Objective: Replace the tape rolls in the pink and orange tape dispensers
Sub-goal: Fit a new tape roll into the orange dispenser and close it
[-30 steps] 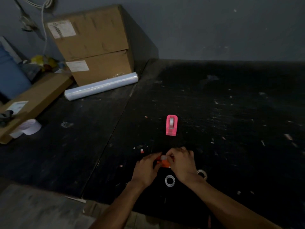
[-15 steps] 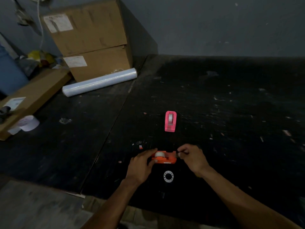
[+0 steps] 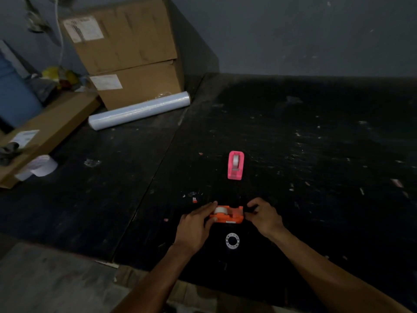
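The orange tape dispenser [image 3: 232,216] lies on the dark table near me with a white tape roll [image 3: 220,210] seated in it. My left hand [image 3: 195,227] grips its left end, thumb and fingers around the roll side. My right hand [image 3: 262,215] is at its right end by the cutter, fingers pinched together; whether tape is between them is too dark to tell. An empty white tape core [image 3: 232,240] lies flat just in front of the dispenser. The pink dispenser [image 3: 235,164] stands farther back, a roll in it, untouched.
Two stacked cardboard boxes [image 3: 126,53] stand at the back left with a roll of clear stretch film [image 3: 140,110] lying in front. A long flat carton [image 3: 45,132] and a white paper roll [image 3: 38,167] sit at the left. The table's front edge [image 3: 108,263] runs close to me.
My hands, bunched over the orange dispenser a second ago, have spread to its two ends, uncovering the roll. The right hand drew away to the right, then came back toward the cutter end.
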Tool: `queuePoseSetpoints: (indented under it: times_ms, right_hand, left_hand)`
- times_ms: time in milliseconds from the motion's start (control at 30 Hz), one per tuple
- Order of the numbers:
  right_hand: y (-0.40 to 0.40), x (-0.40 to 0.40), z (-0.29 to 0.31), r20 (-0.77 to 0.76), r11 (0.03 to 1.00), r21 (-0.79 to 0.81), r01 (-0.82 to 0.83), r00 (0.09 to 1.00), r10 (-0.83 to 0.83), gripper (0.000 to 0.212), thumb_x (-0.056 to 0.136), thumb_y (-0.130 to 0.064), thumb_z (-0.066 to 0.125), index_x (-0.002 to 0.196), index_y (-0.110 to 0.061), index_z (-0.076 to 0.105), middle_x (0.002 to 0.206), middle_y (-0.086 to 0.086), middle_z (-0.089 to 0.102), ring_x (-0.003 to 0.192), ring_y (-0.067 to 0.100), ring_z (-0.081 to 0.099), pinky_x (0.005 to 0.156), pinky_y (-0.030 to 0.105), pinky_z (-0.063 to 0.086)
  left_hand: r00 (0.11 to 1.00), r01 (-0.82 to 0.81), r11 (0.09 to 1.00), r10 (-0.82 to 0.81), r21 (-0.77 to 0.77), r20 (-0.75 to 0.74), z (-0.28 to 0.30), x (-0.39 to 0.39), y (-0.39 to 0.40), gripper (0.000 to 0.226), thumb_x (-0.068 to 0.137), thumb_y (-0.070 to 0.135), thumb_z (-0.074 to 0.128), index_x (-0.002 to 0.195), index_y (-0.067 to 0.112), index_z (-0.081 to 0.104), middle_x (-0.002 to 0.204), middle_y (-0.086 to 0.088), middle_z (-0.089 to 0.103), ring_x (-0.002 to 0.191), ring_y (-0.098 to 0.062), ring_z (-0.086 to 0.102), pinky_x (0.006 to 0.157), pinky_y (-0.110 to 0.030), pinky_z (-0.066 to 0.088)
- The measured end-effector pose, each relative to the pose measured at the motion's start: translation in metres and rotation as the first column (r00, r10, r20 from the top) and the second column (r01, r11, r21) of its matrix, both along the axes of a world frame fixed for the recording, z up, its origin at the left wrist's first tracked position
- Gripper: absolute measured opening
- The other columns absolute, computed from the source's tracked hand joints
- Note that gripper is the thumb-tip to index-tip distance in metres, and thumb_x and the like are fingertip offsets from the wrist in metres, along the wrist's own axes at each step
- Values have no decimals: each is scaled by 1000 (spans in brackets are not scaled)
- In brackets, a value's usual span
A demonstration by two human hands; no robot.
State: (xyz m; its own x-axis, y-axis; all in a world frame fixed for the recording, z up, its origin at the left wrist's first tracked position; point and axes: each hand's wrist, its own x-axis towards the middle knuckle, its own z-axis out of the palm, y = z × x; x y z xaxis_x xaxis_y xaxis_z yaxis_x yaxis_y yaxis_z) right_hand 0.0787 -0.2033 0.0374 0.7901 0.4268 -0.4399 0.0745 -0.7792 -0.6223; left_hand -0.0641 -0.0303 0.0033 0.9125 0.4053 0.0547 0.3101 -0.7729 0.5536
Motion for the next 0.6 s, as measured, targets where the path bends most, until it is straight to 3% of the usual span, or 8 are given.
queuePoseSetpoints:
  times_ms: [67,133,200,267,333,400,500,600]
  right_hand:
    - [0,1,-1,-11,1000,-7,-16,1000,16,24,84,-35,67,101,-36,51,96,-6,58,99,18,62,96,44,48]
    - [0,5,-2,-13,1000,19,17,1000,-16,25,87,-19,60,108,-31,55,101,-3,62,100,20,63,95,46,50]
    - [0,12,-1,-10,997,58,41,999,-41,39,88,-3,51,119,-26,55,103,-2,60,100,19,62,92,42,53]
    - [-1,15,2,4,991,128,45,999,-46,43,91,0,48,127,-24,52,113,1,59,103,16,60,87,33,52]
    - [0,13,7,23,976,218,21,999,-27,38,96,-9,49,130,-26,51,123,3,60,110,15,58,86,26,47]
    - [1,7,11,65,962,254,-96,995,82,39,95,-25,56,133,-30,49,129,0,59,118,13,55,96,28,44]
    - [5,-5,14,149,920,105,-379,920,362,63,87,-46,63,143,-34,38,143,-1,48,131,16,45,112,41,36]
    - [14,-13,10,213,860,-101,-500,834,510,77,84,-48,64,150,-33,27,151,2,39,138,21,37,113,42,31]
  left_hand:
    - [1000,12,1000,-12,-12,-2,-1,-1,0,51,90,45,49,141,40,45,143,13,55,130,-6,53,106,-41,47]
    - [999,36,999,-36,1,-33,-1,-3,0,54,91,42,47,145,39,38,146,9,52,134,-9,49,108,-42,45]
    - [995,78,997,-77,7,-63,0,-6,0,62,93,34,46,151,38,25,153,4,43,141,-12,39,113,-42,38]
    - [995,91,995,-92,-38,-31,4,-11,0,70,92,22,47,154,33,17,159,3,33,145,-11,31,118,-37,31]
    - [998,66,995,-65,-73,22,4,-16,2,69,91,16,45,154,27,19,159,1,32,146,-11,29,119,-32,27]
    - [1000,15,997,-14,-76,15,-1,-19,8,66,91,21,40,154,24,20,159,-1,33,147,-15,28,120,-32,26]
    - [998,-59,998,60,22,-30,-15,-15,20,65,91,37,26,153,22,22,159,-3,33,148,-22,27,121,-37,24]
    - [991,-66,990,79,126,-106,-21,-7,29,74,85,47,12,154,22,20,162,1,23,152,-18,14,122,-37,11]
